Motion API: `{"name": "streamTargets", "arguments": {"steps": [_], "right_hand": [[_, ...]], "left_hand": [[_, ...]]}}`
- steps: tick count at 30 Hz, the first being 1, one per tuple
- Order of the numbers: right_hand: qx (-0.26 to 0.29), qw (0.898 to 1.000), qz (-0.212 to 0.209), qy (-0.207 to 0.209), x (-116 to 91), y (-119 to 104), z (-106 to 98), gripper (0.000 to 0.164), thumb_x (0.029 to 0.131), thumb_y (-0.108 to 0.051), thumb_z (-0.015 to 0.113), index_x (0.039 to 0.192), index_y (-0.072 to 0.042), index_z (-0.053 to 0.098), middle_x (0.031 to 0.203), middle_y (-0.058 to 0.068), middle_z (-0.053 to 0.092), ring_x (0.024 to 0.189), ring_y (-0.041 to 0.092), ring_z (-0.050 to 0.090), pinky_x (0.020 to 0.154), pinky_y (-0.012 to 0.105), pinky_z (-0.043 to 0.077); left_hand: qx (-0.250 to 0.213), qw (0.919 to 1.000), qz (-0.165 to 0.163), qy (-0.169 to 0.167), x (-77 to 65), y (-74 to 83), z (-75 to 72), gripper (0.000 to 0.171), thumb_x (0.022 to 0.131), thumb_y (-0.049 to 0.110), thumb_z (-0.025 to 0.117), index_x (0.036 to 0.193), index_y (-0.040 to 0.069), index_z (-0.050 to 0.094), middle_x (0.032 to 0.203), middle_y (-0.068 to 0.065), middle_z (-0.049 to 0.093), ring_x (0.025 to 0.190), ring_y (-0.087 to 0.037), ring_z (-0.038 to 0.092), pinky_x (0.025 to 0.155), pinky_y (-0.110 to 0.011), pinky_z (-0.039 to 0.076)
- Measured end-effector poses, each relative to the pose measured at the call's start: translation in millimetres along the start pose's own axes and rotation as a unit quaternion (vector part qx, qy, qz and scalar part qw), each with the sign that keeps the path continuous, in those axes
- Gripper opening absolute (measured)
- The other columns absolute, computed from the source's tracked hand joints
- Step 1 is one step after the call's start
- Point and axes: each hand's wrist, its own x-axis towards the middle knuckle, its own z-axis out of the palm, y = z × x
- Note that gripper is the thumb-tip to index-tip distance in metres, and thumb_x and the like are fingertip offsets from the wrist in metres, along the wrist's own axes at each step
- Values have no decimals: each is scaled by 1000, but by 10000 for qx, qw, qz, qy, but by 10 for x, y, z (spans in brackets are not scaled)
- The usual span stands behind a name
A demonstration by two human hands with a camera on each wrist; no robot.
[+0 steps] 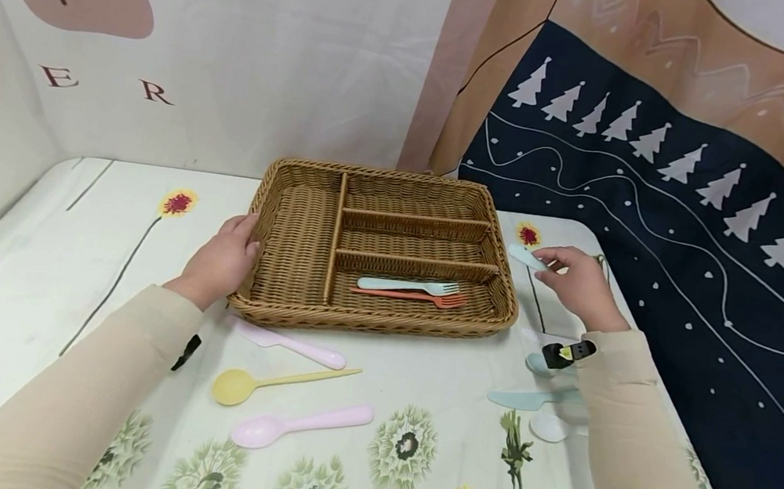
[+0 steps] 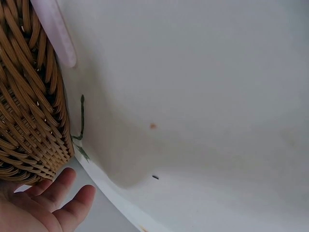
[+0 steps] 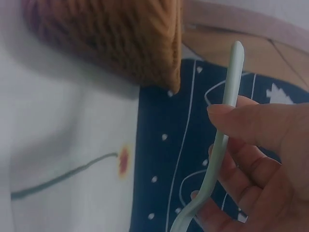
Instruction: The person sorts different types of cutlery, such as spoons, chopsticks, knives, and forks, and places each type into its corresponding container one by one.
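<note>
Off the tray's right side, above the tabletop (image 1: 436,375): a pale blue utensil (image 1: 525,256), held by the right hand (image 1: 576,282). Thumb on one face of the slim shaft, fingers bent behind it, drawn in to the handle's thickness. The light pinch probably suits so thin a piece. Right wrist view shows a straight length, then a bend; working end out of sight, so kind of cutlery cannot be told.

Next to it, not touching: the wicker tray (image 1: 384,324), one long compartment on the left, three shorter ones on the right. Left hand (image 1: 221,256) at its left rim, fingers loosely bent around the edge, a couple of tips free of the weave; likely a steadying hold. In the front right compartment (image 1: 486,301), a pale blue fork (image 1: 402,285) and an orange fork (image 1: 408,296) side by side, heads the same way; looks like sorting by kind.

In front of the tray, towards the left: pink utensil (image 1: 304,349), yellow spoon (image 1: 232,387), pink spoon (image 1: 261,430). Spread apart, perhaps for easy picking up. By the right sleeve (image 1: 637,425), partly covered: blue spoon (image 1: 538,363), blue knife (image 1: 526,400), white spoon (image 1: 549,427).
</note>
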Motion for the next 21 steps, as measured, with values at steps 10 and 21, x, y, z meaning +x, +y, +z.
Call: {"name": "streamTargets", "arguments": {"steps": [10, 21], "right_hand": [[-42, 9996, -267, -60, -15, -264, 22, 30, 88, 3, 65, 118, 3, 66, 109, 21, 60, 95, 33, 54, 67, 34, 44], [115, 9975, -561, -409, 40, -484, 101, 29, 90, 5, 62, 118, 0, 66, 114, 17, 59, 97, 31, 53, 78, 41, 47]], "left_hand": [[16, 10000, -8, -18, -9, 5, 0, 56, 105, 16, 28, 153, -4, 7, 153, -31, 13, 136, -51, 25, 111, -60, 26], [1, 10000, -28, -41, -4, 12, -12, 56, 105, 17, 28, 153, -4, 7, 154, -30, 13, 137, -51, 25, 111, -60, 26]]}}
